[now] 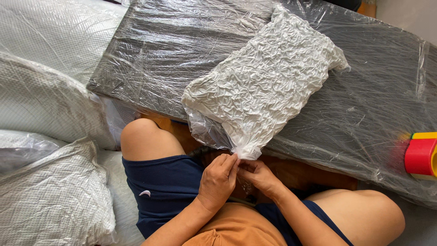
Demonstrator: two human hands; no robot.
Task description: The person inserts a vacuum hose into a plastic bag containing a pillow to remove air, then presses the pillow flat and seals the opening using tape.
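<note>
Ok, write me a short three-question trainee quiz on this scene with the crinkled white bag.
1. True or false: the crinkled white vacuum-packed plastic bag lies on the dark board wrapped in clear film.
2. Which part of that bag do the left hand and right hand pinch?
A. the far top corner
B. the gathered neck at its near end
C. the middle
3. Fill in: at the right edge of the picture sits a red and ____ plastic object.

Key: 1 true; 2 B; 3 yellow.
</note>
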